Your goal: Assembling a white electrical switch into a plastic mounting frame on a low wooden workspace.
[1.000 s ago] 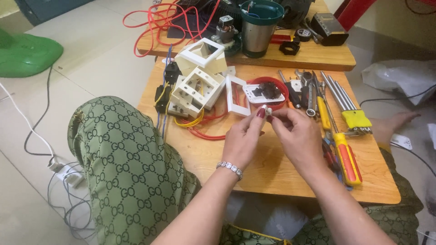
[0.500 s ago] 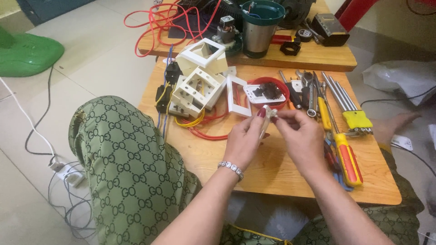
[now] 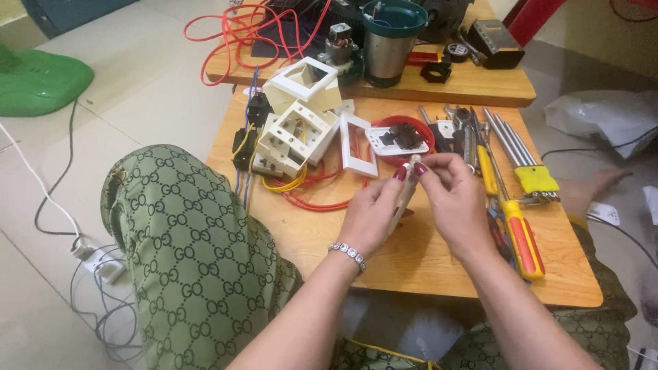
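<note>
Hands are meeting above the wooden table: the left hand is gripping a white plastic plate on edge, while the right hand is pinching its top end, just beside the red-and-yellow screwdriver and near the red wires

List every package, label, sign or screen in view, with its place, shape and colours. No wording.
No sign or screen shows.
White plastic bag: crumpled on the floor, right of the low wooden table.
Yellow holder: flat and rectangular, around a set of metal rods at the table's right edge.
Any labels are too small to tell.
Both hands, left hand and right hand, hold a white plastic part above the table.
</note>
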